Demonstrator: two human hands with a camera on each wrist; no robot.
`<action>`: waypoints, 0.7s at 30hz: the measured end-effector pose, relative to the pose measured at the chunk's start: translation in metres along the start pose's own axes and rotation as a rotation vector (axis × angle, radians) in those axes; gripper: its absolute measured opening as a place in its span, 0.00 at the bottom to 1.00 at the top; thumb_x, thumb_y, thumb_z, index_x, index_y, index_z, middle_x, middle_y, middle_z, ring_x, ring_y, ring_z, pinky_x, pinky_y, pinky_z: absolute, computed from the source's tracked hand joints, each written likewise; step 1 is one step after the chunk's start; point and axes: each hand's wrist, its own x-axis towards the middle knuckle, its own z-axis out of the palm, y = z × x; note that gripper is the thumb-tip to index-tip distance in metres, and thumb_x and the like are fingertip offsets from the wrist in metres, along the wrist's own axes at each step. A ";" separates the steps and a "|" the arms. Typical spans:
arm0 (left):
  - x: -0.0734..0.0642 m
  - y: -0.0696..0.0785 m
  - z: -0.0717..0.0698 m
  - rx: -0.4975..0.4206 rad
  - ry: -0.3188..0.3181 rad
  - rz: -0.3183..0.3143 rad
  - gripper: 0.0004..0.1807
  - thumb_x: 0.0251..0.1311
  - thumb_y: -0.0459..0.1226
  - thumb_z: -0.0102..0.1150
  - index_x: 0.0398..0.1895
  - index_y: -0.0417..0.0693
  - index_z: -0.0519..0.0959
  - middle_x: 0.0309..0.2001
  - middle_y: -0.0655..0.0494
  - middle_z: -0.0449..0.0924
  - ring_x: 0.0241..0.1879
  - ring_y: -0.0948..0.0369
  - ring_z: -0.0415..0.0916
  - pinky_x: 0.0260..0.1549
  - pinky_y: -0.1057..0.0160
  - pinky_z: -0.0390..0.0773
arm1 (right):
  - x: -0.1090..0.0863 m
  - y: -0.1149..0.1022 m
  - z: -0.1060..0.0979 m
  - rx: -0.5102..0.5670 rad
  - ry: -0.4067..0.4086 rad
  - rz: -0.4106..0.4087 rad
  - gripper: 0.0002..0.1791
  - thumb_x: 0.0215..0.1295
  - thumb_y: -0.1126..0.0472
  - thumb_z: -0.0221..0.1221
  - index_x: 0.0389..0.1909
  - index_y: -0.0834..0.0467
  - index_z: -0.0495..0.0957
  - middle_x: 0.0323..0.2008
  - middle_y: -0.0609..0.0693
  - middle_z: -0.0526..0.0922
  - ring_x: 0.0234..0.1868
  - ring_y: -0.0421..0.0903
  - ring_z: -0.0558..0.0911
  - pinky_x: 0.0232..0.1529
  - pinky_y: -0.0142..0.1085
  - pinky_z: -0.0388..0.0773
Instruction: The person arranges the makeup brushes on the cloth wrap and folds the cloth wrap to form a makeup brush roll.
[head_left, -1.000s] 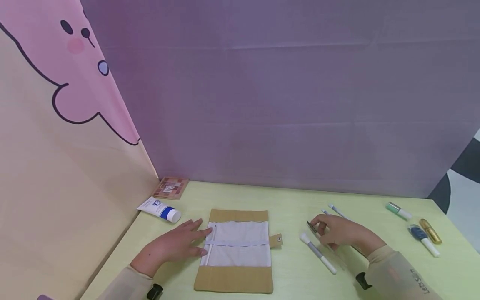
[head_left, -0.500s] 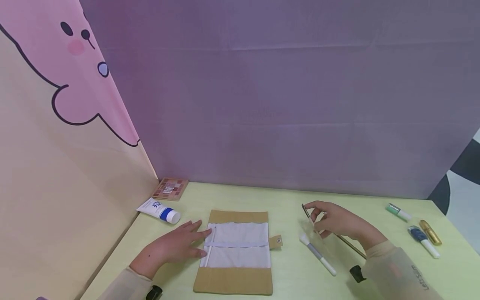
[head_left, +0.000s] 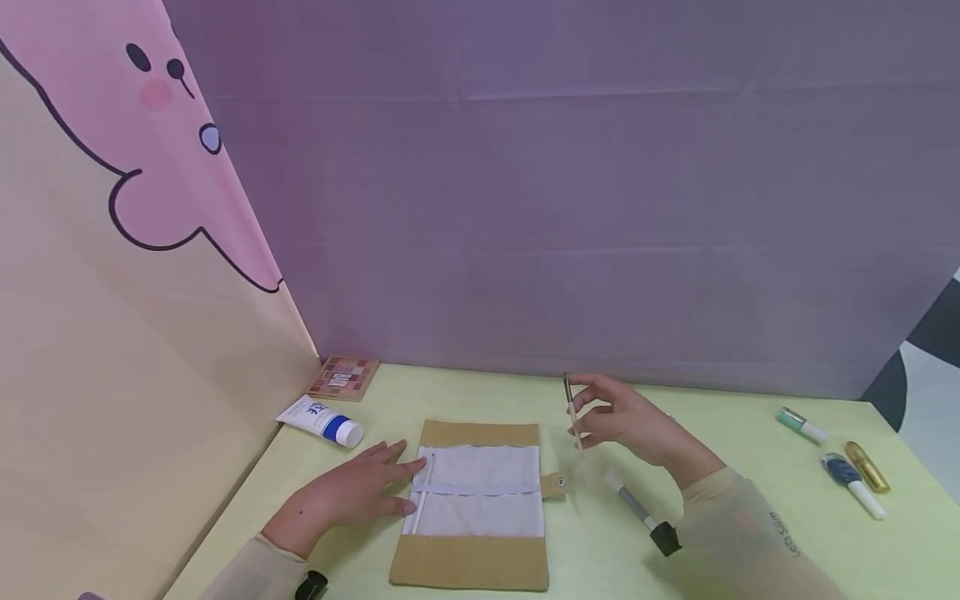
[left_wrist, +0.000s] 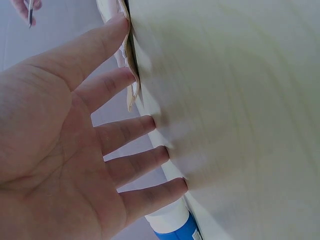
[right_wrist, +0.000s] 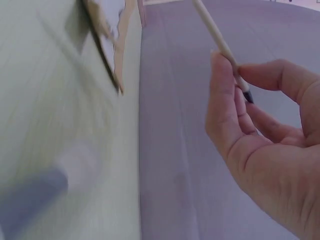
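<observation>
My left hand lies spread at the left edge of a tan fabric brush roll, its thumb and index fingertip on the edge. In the left wrist view, the fingers are straight. A thin white stick lies along the roll's left side, under the pale band across its lining. My right hand pinches a slim makeup brush above the table, right of the roll's far corner. The right wrist view shows the slim brush between thumb and fingers, its pale handle ending in a dark part.
A thicker brush lies beside the right forearm, partly hidden by the black wrist strap. At left are a white-and-blue tube and a palette. A green-and-white bottle, a blue-and-white bottle and a gold tube lie right.
My right hand has lifted the slim brush from near the table and carried it left towards the roll, tilting it more upright. The left hand has stayed in place.
</observation>
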 end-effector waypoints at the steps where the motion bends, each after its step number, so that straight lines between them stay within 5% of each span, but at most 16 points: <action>1: 0.000 0.000 0.000 0.002 0.000 0.000 0.37 0.70 0.54 0.67 0.79 0.54 0.72 0.83 0.33 0.58 0.82 0.27 0.54 0.77 0.28 0.63 | 0.004 0.000 0.004 0.024 0.005 -0.010 0.40 0.72 0.70 0.59 0.82 0.63 0.56 0.55 0.61 0.74 0.50 0.57 0.88 0.53 0.47 0.90; 8: 0.000 0.000 0.001 -0.005 0.002 0.012 0.37 0.70 0.54 0.67 0.79 0.54 0.72 0.83 0.33 0.58 0.81 0.27 0.54 0.76 0.27 0.63 | 0.032 0.000 0.035 0.139 0.062 -0.036 0.40 0.72 0.72 0.57 0.82 0.64 0.53 0.52 0.55 0.74 0.47 0.45 0.87 0.53 0.46 0.90; 21: 0.000 -0.001 0.000 0.015 0.004 -0.008 0.37 0.69 0.54 0.68 0.79 0.56 0.72 0.84 0.35 0.58 0.82 0.28 0.54 0.76 0.28 0.64 | 0.081 0.000 0.102 0.207 0.168 0.041 0.40 0.69 0.74 0.60 0.80 0.58 0.58 0.52 0.56 0.74 0.43 0.45 0.85 0.55 0.52 0.91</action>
